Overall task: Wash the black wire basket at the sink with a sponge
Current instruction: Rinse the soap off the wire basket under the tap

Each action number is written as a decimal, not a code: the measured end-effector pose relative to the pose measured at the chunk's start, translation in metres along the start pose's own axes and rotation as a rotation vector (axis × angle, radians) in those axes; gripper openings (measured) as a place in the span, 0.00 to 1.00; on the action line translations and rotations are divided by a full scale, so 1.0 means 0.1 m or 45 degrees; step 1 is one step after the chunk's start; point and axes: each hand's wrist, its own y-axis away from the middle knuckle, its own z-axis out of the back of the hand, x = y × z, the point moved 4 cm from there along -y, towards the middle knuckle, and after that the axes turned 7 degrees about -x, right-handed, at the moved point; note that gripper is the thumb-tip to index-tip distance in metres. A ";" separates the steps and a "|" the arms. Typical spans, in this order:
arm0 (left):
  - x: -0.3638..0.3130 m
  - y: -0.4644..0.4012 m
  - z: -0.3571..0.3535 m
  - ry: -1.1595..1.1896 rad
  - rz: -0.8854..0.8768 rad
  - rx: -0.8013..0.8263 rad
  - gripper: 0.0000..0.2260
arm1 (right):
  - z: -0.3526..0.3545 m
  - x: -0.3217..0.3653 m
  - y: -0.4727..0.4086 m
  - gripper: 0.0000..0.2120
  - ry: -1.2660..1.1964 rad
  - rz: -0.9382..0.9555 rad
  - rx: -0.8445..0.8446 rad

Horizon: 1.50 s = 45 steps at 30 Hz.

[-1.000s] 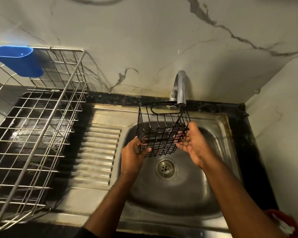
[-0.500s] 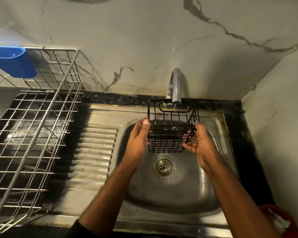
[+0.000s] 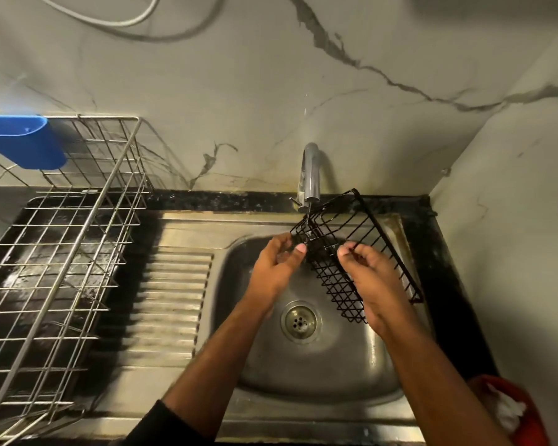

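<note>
The black wire basket (image 3: 351,239) hangs tilted over the steel sink (image 3: 322,358), its upper corner right under the chrome tap (image 3: 310,175). My left hand (image 3: 276,268) pinches the basket's left end with thumb and fingers. My right hand (image 3: 372,281) grips the wires on its near side, and the basket's lower part runs behind that hand. No sponge is in view. I cannot tell whether water runs from the tap.
A steel wire dish rack (image 3: 62,252) stands on the wet black counter at the left, with a blue plastic cup (image 3: 23,141) hooked on its back. The ribbed drainboard (image 3: 171,294) lies between rack and basin. A red container (image 3: 512,410) sits at the bottom right.
The basket was upright between my hands; now it is turned and tilted to the right, its long side slanting down. Both hands have shifted their hold on it.
</note>
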 end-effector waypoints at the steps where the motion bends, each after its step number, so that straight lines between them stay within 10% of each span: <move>1: 0.01 0.00 -0.04 -0.054 -0.048 0.044 0.24 | -0.02 0.02 0.04 0.11 0.020 0.014 0.001; 11: 0.01 -0.09 0.02 -0.258 -0.207 -0.047 0.30 | -0.18 0.13 0.17 0.17 0.252 0.112 0.129; 25: 0.14 -0.02 0.16 -0.170 -0.254 -0.114 0.36 | -0.11 0.21 0.09 0.09 -0.418 -0.280 0.187; 33: 0.36 0.03 0.24 -0.103 0.281 -0.065 0.34 | 0.03 0.20 0.02 0.07 -0.689 -0.506 0.075; 45: 0.33 0.11 0.14 0.110 0.194 -0.026 0.06 | 0.10 0.11 -0.06 0.07 -0.371 -0.354 0.163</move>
